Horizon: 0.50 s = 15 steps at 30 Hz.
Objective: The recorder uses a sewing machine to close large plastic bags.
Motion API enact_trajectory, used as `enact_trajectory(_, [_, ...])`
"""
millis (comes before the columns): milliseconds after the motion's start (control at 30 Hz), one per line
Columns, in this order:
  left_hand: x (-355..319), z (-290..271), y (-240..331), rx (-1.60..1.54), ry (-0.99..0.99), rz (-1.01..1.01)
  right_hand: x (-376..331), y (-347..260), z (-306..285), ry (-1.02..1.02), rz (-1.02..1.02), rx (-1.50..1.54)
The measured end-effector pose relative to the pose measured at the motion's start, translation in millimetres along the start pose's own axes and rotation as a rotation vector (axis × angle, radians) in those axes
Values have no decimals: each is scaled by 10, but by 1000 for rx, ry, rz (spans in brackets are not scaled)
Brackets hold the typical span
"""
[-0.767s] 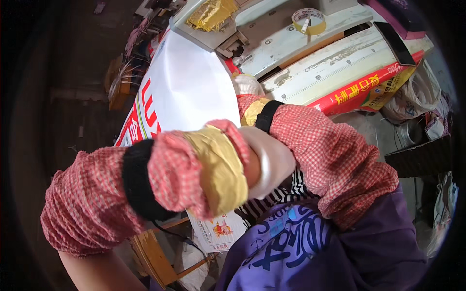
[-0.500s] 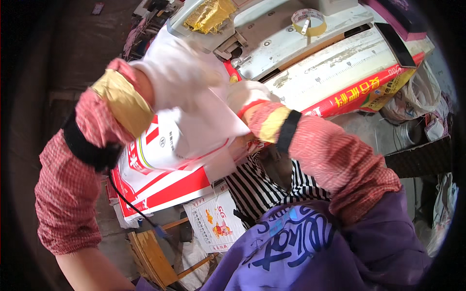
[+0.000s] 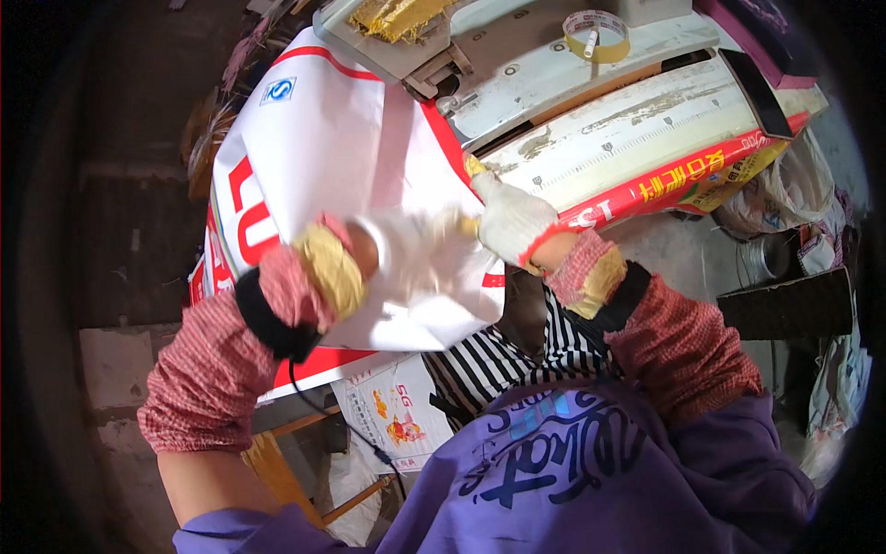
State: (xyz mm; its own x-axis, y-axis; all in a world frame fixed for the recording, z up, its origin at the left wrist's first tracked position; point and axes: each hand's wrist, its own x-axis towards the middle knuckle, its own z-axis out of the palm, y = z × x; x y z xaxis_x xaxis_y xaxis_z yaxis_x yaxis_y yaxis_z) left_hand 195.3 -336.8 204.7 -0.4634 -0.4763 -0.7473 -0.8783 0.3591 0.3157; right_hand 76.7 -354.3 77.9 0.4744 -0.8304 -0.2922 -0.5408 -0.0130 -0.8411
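A large white woven bag (image 3: 314, 148) with red print and a red edge band spreads from beside the sewing machine (image 3: 517, 69) down toward my lap. My right hand (image 3: 520, 217), in a white knit glove with yellowish fingertips, is closed on the bag's edge, just in front of the machine bed. My left hand (image 3: 420, 254), also gloved, lies over the bag's near part. Motion smears its fingers, so its grip is unclear. Red checked sleeve covers with black bands wrap both forearms.
On the machine stand a tape roll (image 3: 609, 48) and a yellow cloth scrap (image 3: 401, 18). A dark flat slab (image 3: 752, 92) lies at the table's right end. Red-and-yellow sacking (image 3: 683, 180) lines the front edge. A plastic bag (image 3: 784, 194) hangs right; a wooden stool (image 3: 277, 475) stands lower left.
My left hand has come down and right from beside the machine, toward my right hand. The bag has spread out at the far left, showing more of its face. My right hand has moved slightly right and nearer.
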Motion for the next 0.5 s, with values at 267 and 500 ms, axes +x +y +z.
enact_trajectory(267, [-277,718,-218,499,-80,457,-262,-138,115,124,-81,12])
enact_trajectory(500, [-526,213,264,-154,186,-143,-356,-90,378,309,-170,-288])
